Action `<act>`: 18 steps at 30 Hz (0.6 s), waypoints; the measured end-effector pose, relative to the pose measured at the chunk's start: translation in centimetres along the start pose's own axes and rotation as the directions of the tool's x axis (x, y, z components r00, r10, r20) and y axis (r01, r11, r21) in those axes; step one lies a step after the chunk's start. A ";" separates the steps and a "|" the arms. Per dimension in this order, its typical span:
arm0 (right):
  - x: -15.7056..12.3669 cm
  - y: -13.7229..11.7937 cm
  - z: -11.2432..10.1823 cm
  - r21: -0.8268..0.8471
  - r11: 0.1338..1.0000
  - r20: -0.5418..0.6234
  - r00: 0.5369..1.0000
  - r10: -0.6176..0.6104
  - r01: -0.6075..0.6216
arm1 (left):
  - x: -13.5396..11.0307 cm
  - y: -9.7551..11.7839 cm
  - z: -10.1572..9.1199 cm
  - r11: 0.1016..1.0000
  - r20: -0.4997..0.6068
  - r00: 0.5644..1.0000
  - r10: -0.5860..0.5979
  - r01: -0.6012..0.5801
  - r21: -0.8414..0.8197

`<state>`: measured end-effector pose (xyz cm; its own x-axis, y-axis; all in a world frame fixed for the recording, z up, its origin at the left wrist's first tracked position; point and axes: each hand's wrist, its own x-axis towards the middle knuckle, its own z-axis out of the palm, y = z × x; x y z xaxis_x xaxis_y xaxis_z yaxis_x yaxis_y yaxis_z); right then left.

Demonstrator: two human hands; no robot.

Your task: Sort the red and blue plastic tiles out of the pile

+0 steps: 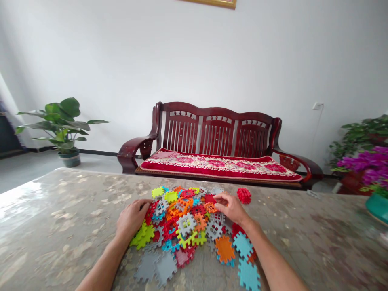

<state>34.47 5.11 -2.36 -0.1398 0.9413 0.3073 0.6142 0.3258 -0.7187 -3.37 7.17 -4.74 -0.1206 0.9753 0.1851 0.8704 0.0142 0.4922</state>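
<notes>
A heap of flat, toothed plastic building tiles (188, 222) in red, orange, green, blue and grey lies on the marbled table (60, 226) in front of me. My left hand (131, 218) rests palm down on the heap's left side, fingers curled over red and green tiles. My right hand (232, 207) is at the heap's upper right, its fingers pinched on an orange tile (211, 207). A red cube built of tiles (244, 195) stands apart just beyond my right hand.
Across the table stands a dark red wooden bench (216, 133) with a red patterned cushion. A green potted plant (63, 129) is on the floor at left. Purple flowers in a teal pot (374, 178) sit at the table's right edge.
</notes>
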 end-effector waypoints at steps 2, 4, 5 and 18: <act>0.0 -0.1 0.4 -0.061 0.998 0.002 1.000 -0.006 0.006 | 0.0 0.0 0.0 1.000 0.004 1.000 0.002 -0.002 -0.005; 0.1 0.1 0.6 -0.129 0.992 -0.017 1.000 -0.004 0.002 | 0.0 0.0 0.0 1.000 0.007 1.000 0.006 -0.006 -0.011; 0.2 0.2 0.7 -0.165 0.986 -0.022 1.000 -0.012 0.008 | 0.0 0.0 0.0 1.000 0.009 1.000 0.006 -0.006 -0.012; 1.1 0.0 1.4 -0.411 0.905 0.127 0.990 -0.064 0.112 | 0.0 0.3 0.1 1.000 0.023 1.000 0.000 0.000 -0.009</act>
<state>33.22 6.27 -2.88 -0.2769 0.9219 0.2709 0.8595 0.3637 -0.3592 -3.08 7.18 -4.71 -0.1097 0.9801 0.1656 0.8661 0.0125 0.4998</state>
